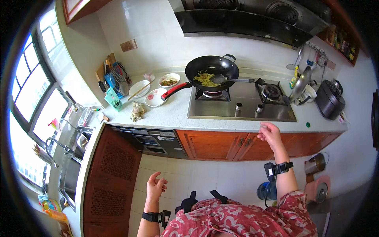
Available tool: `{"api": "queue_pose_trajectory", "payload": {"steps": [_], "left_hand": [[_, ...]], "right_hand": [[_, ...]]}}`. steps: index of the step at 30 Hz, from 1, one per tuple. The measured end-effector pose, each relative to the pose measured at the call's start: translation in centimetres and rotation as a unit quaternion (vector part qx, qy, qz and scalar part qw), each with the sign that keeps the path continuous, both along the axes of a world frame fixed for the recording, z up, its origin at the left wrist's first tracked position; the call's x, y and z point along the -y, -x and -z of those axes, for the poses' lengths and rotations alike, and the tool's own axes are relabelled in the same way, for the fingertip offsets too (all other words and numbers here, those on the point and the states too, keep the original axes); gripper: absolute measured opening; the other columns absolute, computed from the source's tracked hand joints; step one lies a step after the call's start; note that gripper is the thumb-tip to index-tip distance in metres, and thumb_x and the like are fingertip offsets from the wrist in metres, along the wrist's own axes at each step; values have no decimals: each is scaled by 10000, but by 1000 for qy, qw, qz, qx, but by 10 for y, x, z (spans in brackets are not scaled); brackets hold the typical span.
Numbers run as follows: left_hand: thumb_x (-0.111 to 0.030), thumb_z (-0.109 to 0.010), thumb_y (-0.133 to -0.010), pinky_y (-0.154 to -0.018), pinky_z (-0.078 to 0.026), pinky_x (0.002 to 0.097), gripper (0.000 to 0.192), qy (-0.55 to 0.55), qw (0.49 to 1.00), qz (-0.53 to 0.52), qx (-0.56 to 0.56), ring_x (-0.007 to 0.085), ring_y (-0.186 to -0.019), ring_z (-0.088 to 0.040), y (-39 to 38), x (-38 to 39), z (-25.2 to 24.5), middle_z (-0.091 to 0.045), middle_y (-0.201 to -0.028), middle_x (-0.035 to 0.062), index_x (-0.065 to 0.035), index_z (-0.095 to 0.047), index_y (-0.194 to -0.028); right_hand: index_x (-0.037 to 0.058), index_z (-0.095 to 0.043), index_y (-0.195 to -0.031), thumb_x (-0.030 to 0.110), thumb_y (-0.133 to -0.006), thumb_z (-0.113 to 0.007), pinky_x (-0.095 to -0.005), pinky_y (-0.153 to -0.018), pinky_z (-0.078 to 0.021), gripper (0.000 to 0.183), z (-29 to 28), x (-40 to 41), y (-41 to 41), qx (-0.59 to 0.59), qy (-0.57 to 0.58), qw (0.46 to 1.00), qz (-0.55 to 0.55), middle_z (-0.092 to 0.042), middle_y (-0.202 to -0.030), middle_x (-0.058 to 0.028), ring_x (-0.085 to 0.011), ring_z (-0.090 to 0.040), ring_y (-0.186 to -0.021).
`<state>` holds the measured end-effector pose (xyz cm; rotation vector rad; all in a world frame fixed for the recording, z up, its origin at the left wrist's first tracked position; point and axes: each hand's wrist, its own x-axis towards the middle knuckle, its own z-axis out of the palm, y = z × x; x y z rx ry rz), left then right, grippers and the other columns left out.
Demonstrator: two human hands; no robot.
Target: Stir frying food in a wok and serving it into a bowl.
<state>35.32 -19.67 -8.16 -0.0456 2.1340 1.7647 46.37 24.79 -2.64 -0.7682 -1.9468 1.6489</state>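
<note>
My left hand [156, 186] hangs over the floor with its fingers loosely curled and apart, holding nothing. In front of the counter edge, below the stove knobs [259, 108], my right hand [269, 134] is raised and empty. A black wok [192, 65] with a red handle [176, 90] rests on the left burner, where a flame glows. In it lie yellow-green food pieces [204, 79] and a spatula [239, 80], its handle across the rim. Left of the wok are a bowl of cooked food [169, 76], a white plate [139, 88] bearing chopsticks, and a flower-patterned plate [155, 97].
A crumpled cloth [138, 111] and a utensil rack [118, 78] are on the counter's left. A sink [71, 177] lies at far left. Right of the second burner [271, 92] stand a metal lid [300, 84] and a dark appliance [330, 100]. A range hood [245, 23] hangs above.
</note>
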Motion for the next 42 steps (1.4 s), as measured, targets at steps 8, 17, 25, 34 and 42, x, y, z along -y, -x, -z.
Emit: {"api": "queue_pose_trajectory", "payload": {"steps": [8, 17, 25, 34, 42], "left_hand": [[-69, -503, -769, -399, -375, 183, 335, -72, 995, 67, -33, 77, -472, -494, 98, -82, -19, -577, -678, 81, 4, -422, -1086], [-86, -527, -770, -404, -378, 185, 348, -91, 983, 159, -17, 67, -479, -486, 220, -119, -10, -571, -653, 58, -12, -423, -1094], [-94, -526, -772, -410, -381, 187, 349, -79, 979, 189, 24, 72, -487, -491, 260, -155, 4, -575, -670, 64, -15, -419, -1094], [-81, -521, -770, -407, -378, 187, 325, -86, 986, 144, 17, 73, -481, -495, 249, -174, 2, -579, -660, 68, -10, -436, -1076], [-81, -527, -770, -402, -374, 184, 318, -96, 986, 133, 14, 69, -479, -493, 236, -195, -3, -584, -664, 69, -6, -443, -1066]], "right_hand": [[55, -256, -1237, 173, -730, -615, -244, -466, -454, 632, -40, -47, 133, -114, 133, 984, 29, -539, -761, -70, -116, -521, -565], [73, -492, -977, 250, -738, -604, -271, -467, -480, 318, -58, -79, 218, -133, 119, 981, 78, -560, -685, -94, -168, -571, -563], [21, -524, -867, 360, -742, -565, -221, -385, -434, 363, -119, -113, 266, 58, -25, 993, 96, -522, -576, -69, -131, -517, -430], [7, -547, -789, 323, -737, -527, -222, -367, -426, 320, -204, -146, 258, 88, -146, 984, 57, -533, -561, -111, -154, -540, -424], [8, -539, -732, 279, -699, -545, -225, -351, -414, 273, -202, -145, 278, 166, -189, 968, -13, -519, -546, -103, -152, -532, -407]]}}
